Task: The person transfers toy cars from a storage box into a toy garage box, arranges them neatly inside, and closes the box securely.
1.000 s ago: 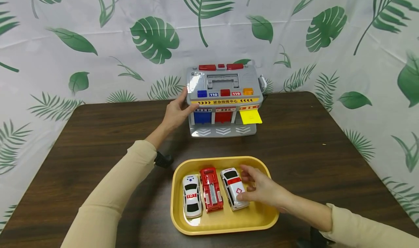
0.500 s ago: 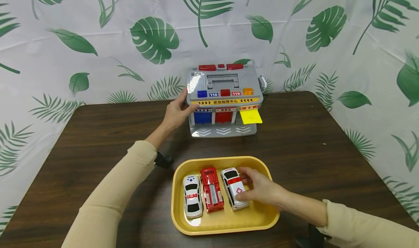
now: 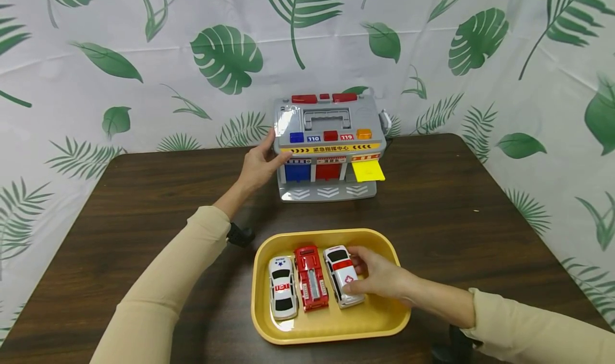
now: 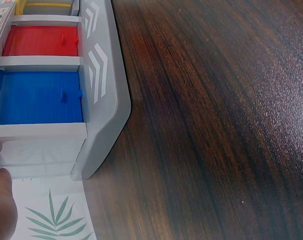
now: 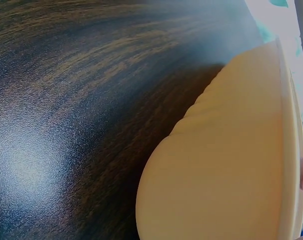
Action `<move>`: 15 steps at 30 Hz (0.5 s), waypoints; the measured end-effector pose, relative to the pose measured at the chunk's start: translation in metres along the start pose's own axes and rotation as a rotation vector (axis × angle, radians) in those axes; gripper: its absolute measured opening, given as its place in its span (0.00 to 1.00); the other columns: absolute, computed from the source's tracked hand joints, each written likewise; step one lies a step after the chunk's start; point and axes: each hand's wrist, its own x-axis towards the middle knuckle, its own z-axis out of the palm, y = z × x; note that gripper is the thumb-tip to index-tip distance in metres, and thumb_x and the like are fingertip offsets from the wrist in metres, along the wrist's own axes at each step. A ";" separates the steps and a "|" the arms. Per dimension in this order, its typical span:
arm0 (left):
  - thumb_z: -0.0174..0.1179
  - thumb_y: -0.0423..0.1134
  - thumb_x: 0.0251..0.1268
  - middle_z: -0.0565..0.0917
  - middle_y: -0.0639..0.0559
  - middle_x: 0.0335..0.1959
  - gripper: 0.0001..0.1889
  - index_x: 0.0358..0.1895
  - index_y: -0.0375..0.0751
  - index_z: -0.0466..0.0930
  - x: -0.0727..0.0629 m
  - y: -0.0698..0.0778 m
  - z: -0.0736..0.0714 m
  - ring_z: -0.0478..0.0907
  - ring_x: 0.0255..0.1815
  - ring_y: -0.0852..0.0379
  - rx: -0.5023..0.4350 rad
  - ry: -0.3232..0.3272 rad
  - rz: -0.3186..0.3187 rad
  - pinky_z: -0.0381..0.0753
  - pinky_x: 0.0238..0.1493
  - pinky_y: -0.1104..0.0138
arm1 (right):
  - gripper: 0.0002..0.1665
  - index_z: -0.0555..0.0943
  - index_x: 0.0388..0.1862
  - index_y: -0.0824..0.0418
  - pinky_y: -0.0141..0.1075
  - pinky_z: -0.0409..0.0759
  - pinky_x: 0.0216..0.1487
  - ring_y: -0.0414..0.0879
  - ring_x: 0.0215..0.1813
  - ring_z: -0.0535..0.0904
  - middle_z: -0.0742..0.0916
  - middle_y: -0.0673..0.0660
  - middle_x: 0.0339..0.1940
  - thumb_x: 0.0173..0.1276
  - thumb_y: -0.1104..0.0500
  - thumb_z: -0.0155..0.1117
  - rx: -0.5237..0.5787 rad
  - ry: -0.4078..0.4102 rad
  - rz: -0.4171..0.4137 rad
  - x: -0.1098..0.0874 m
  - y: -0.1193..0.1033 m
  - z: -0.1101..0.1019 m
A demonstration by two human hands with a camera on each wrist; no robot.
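My left hand (image 3: 259, 164) grips the left end of a grey toy emergency station (image 3: 293, 119), thumb on the front and fingertips at the side. In the left wrist view the station's blue door (image 4: 39, 97) and red door (image 4: 41, 41) are down. Its yellow door (image 3: 368, 171) stands raised in the head view. My right hand (image 3: 379, 276) holds a white toy ambulance (image 3: 344, 275) in a yellow tray (image 3: 331, 333), thumb over the roof's rear and fingers along the right side. Beside it lie a red toy fire truck (image 3: 310, 278) and a white toy police car (image 3: 282, 288).
The dark wooden table (image 3: 456, 220) bears the tray in front and the station behind it. A leaf-patterned cloth (image 3: 158, 86) hangs behind the table. In the right wrist view the tray's outer wall (image 5: 226, 150) blocks sight of the cars.
My right hand has moved slightly left and closed in on the toy ambulance, which has shifted a little. The left hand and the station have stayed put.
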 end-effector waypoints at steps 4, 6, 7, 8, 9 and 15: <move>0.60 0.46 0.63 0.54 0.49 0.74 0.42 0.74 0.41 0.46 0.000 0.001 0.000 0.62 0.70 0.54 -0.011 0.000 0.003 0.68 0.65 0.62 | 0.48 0.55 0.66 0.77 0.35 0.76 0.47 0.49 0.46 0.72 0.75 0.63 0.48 0.54 0.66 0.72 0.033 -0.013 0.005 0.001 0.000 0.000; 0.60 0.46 0.63 0.54 0.49 0.74 0.42 0.74 0.41 0.46 0.000 0.000 -0.001 0.62 0.70 0.54 -0.010 -0.001 0.008 0.68 0.65 0.62 | 0.48 0.55 0.67 0.77 0.35 0.78 0.45 0.48 0.45 0.73 0.76 0.63 0.48 0.54 0.66 0.72 0.052 -0.021 0.013 0.001 0.000 0.000; 0.60 0.46 0.63 0.54 0.49 0.74 0.42 0.74 0.41 0.46 0.000 0.000 -0.001 0.62 0.70 0.54 -0.007 -0.002 0.010 0.68 0.65 0.62 | 0.48 0.54 0.67 0.77 0.35 0.78 0.44 0.48 0.44 0.73 0.76 0.63 0.47 0.54 0.66 0.72 0.062 -0.026 0.018 0.001 -0.001 0.000; 0.60 0.46 0.63 0.53 0.49 0.74 0.42 0.74 0.41 0.46 0.000 0.000 -0.001 0.62 0.70 0.54 -0.004 -0.004 0.011 0.68 0.65 0.62 | 0.48 0.54 0.67 0.77 0.34 0.78 0.43 0.47 0.43 0.74 0.77 0.62 0.47 0.54 0.66 0.72 0.068 -0.030 0.023 0.001 -0.001 0.001; 0.61 0.46 0.63 0.53 0.49 0.74 0.42 0.74 0.41 0.46 0.000 0.000 -0.001 0.61 0.70 0.54 -0.001 -0.004 0.011 0.68 0.65 0.62 | 0.49 0.54 0.67 0.76 0.34 0.78 0.41 0.47 0.42 0.74 0.77 0.62 0.46 0.54 0.66 0.71 0.076 -0.032 0.029 0.001 -0.001 0.001; 0.61 0.46 0.63 0.53 0.50 0.75 0.42 0.74 0.41 0.47 0.001 -0.002 0.000 0.61 0.70 0.54 -0.007 0.000 0.010 0.68 0.65 0.63 | 0.47 0.55 0.67 0.75 0.34 0.77 0.35 0.47 0.39 0.73 0.77 0.60 0.41 0.54 0.67 0.71 0.107 -0.035 0.049 0.001 0.001 0.003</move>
